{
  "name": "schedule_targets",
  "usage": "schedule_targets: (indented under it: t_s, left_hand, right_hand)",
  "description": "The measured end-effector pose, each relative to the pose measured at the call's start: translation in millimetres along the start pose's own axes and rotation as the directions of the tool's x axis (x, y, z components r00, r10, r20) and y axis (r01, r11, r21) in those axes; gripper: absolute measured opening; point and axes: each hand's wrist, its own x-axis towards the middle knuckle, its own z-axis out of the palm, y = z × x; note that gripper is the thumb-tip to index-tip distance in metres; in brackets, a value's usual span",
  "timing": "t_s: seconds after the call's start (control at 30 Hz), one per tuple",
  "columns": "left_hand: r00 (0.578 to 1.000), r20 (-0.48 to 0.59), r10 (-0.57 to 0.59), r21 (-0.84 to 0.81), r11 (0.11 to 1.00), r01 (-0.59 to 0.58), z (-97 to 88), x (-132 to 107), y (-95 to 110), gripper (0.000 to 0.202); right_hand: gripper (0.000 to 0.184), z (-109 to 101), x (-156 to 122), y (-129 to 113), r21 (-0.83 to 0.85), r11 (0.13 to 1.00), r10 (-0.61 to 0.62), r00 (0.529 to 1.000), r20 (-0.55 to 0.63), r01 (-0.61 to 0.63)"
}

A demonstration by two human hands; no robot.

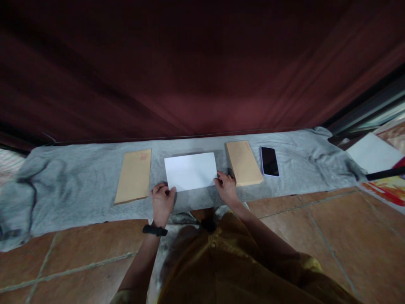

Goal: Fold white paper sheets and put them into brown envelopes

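A white sheet of paper (191,171) lies flat on a grey cloth (76,185) spread over the floor. My left hand (162,203), with a black band on its wrist, pinches the sheet's near left corner. My right hand (226,186) pinches the near right corner. To the left of the sheet lies a brown envelope (134,175). To its right sits a stack of brown envelopes (243,162), close to my right hand. A black phone (269,161) lies just beyond that stack.
A dark red curtain (202,71) hangs behind the cloth. Orange floor tiles (316,228) run in front. At the far right lie a white sheet (373,153) and colourful printed paper (387,189). My yellow clothing fills the bottom centre.
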Motion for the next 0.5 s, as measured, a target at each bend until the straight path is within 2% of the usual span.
schedule_targets:
  t_s: [0.3,0.5]
  left_hand:
    - [0.999,0.037,0.023,0.148,0.989,-0.028,-4.2,2,9,0.031]
    - [0.996,0.088,0.033,0.241,0.969,-0.053,-9.1,4,14,0.036]
  right_hand:
    - [0.043,1,-7,-7,-0.263,0.963,-0.05,0.999,0.007,0.05]
    - [0.038,-1,-7,-15,-0.364,0.928,-0.063,0.997,0.041,0.073]
